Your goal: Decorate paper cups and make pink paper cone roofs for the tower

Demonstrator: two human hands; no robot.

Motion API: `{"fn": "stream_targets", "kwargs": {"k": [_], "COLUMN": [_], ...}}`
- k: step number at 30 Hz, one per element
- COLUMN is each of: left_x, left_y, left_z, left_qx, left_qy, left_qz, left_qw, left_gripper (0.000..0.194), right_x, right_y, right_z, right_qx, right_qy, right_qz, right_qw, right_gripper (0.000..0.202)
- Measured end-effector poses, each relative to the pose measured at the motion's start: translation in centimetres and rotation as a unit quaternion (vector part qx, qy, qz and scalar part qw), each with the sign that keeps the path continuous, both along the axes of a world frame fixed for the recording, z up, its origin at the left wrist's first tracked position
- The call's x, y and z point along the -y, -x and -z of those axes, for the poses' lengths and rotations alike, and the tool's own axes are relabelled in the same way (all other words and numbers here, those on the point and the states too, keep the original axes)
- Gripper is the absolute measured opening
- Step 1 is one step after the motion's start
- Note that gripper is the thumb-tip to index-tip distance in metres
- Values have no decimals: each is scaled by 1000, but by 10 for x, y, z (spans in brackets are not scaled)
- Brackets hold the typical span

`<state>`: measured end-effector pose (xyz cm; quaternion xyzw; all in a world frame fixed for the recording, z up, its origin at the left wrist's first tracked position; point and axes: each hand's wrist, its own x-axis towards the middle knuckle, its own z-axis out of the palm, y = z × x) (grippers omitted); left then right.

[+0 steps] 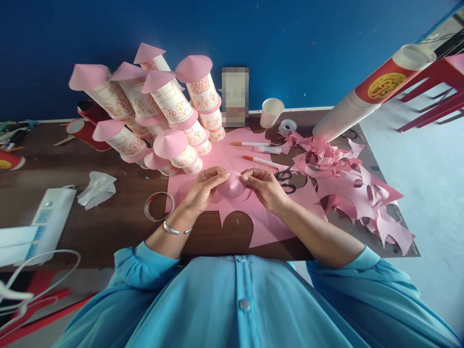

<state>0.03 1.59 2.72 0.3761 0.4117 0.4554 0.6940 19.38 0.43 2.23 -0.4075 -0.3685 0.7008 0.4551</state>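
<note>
A small pink paper cone (pixel 232 185) is held between both hands, its tip facing up toward me. My left hand (pixel 207 188) pinches its left edge between thumb and fingers. On the opposite edge, my right hand (pixel 264 187) has a similar pinch. Beneath them lie cut pink paper sheets (pixel 270 220). Black-handled scissors (pixel 288 186) rest just right of my right hand, partly hidden. Two capped markers (pixel 261 160) and a glue tube (pixel 272 150) lie beyond the hands.
Paper-cup towers (pixel 174 108) with pink cone roofs stand at the back left. A phone (pixel 235 96) leans on the wall, beside a white cup (pixel 271 112). Pink scraps (pixel 355 188) and a long cup stack (pixel 348 113) are right. A tape roll (pixel 158 207) lies left.
</note>
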Motion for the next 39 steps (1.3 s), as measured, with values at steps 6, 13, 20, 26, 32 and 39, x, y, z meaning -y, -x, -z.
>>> {"fn": "stream_targets", "kwargs": {"k": [6,13,20,26,32,39], "left_x": [-1,-4,-6,-9,-8,-5], "left_y": [1,0,2,4,0,-3], "left_z": [2,0,1,8,6,-3], "left_qx": [5,92,146,170,170,183], "left_qy": [18,86,108,99,96,106], "left_qz": [23,-43,-114,-133,-148,-166], "left_qw": [1000,991,977,971,969,963], "left_gripper": [35,34,20,20,27,30], "right_x": [1,-10,-7,9,23,23], "right_y": [-3,-17,-68,-99,-98,-106], "right_z": [6,9,-9,-3,-4,-2], "right_qx": [29,243,619,744,757,766], "right_qy": [-35,-175,-384,-347,-339,-353], "right_qz": [8,2,-41,-101,-145,-153], "right_qw": [999,954,683,562,540,515], "right_gripper": [51,39,18,27,33,37]}}
